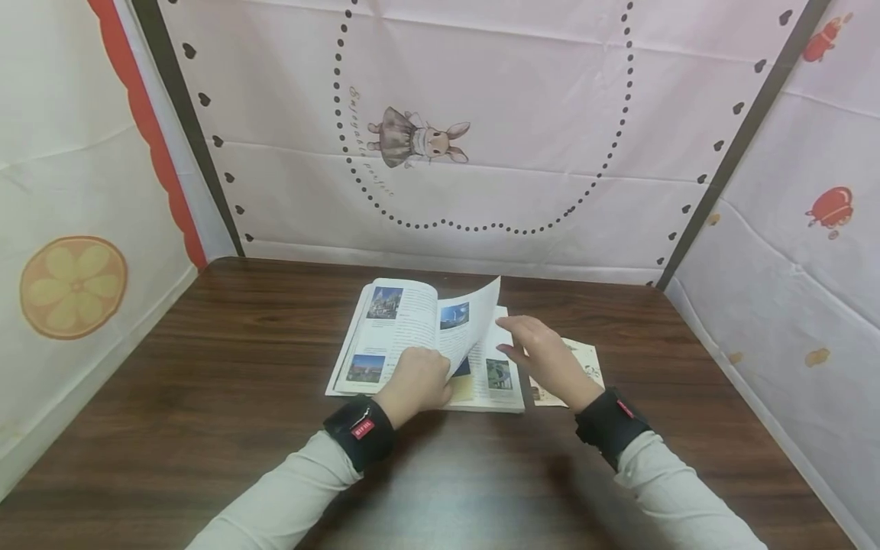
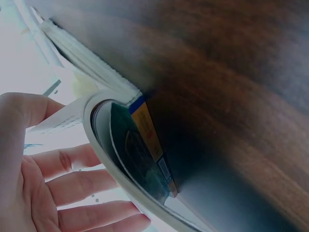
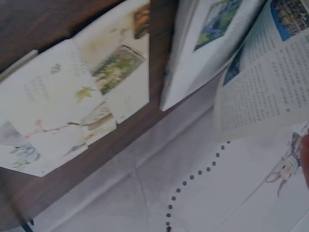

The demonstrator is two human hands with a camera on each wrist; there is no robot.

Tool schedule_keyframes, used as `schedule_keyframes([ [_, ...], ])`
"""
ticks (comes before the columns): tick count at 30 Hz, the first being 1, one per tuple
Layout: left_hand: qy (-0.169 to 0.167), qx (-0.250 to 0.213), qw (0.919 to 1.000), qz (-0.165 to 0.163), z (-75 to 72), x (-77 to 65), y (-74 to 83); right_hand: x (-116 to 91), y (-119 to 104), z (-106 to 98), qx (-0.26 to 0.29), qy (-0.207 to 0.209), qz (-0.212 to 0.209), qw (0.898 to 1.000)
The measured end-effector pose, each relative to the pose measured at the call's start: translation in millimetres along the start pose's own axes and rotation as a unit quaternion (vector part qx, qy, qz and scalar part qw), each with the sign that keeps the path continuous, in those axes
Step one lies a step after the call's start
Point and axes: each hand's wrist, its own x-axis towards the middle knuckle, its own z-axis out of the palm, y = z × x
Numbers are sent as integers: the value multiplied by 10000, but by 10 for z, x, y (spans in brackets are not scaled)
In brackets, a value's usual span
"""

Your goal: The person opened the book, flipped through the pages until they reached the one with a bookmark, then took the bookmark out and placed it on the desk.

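A thick book (image 1: 512,397) lies spread on the table, with photos and printed text on its pages. My left hand (image 1: 421,376) grips the book at its lower edge near the middle; in the left wrist view its thumb and fingers are on either side of a curled page stack (image 2: 99,130). One raised page (image 1: 474,317) stands up from the right half, its free corner pointing up. Beside that page is my right hand (image 1: 543,355), thumb and forefinger apart, fingertips close to the page's edge. In the right wrist view only a sliver of a finger (image 3: 305,154) shows.
Right of the book lies a cream illustrated booklet (image 3: 63,106) with floral drawings, partly under the right hand in the head view. The brown wooden table (image 1: 241,367) is bordered by printed cloth walls (image 1: 516,114) at the back and both sides.
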Motion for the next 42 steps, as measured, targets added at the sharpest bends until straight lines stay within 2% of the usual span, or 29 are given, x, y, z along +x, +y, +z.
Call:
schedule_keyframes([
  [2, -110, -134, 9997, -146, -18, 6, -20, -19, 16, 38, 26, -422, 357, 9985],
  [4, -203, -295, 9990, -263, -34, 9, -39, -39, 23, 91, 18, -1002, 710, 9924],
  [8, -303, -605, 9967, -440, -46, 14, -57, -95, 10, 208, 40, -2148, 1196, 9693],
  [10, -327, -737, 9952, -557, -46, 14, -57, -131, -2, 251, 73, -2581, 1235, 9582],
  [12, -324, -826, 9937, -682, -46, 11, -58, -158, -7, 295, 51, -2860, 1118, 9517],
  [17, 59, -1188, 9869, -1085, -42, -24, -116, -175, -13, 353, -163, -3059, 808, 9485],
  [19, 236, -1589, 9774, -1372, -49, -46, -165, -171, -17, 356, -246, -3095, 806, 9472],
  [20, 301, -1851, 9693, -1589, -62, -59, -194, -168, -18, 357, -285, -3111, 810, 9465],
  [22, 485, -2407, 9476, -2044, -88, -95, -258, -164, -20, 359, -293, -3118, 798, 9463],
  [24, 745, -2883, 9249, -2364, -121, -138, -329, -159, -27, 354, -302, -3155, 830, 9448],
  [26, 987, -3259, 9055, -2532, -158, -187, -396, -153, -33, 349, -312, -3193, 858, 9432],
  [27, 1058, -3389, 9002, -2521, -174, -211, -425, -149, -36, 347, -318, -3209, 879, 9425],
  [28, 1118, -3451, 8987, -2464, -190, -233, -453, -145, -37, 348, -323, -3232, 903, 9415],
  [31, 1220, -3477, 8997, -2338, -233, -293, -514, -135, -39, 355, -369, -3266, 954, 9396],
  [35, 1413, -3141, 9115, -2249, -233, -330, -572, -143, -36, 376, -412, -3281, 1032, 9381],
  [38, 1217, -2641, 9305, -2229, -168, -322, -606, -145, -38, 390, -447, -3283, 1063, 9375],
  [40, 820, -2226, 9479, -2127, -132, -305, -611, -136, -38, 399, -510, -3259, 1023, 9385],
  [42, 447, -1738, 9691, -1694, -90, -282, -609, -123, -35, 406, -568, -3218, 946, 9404],
])
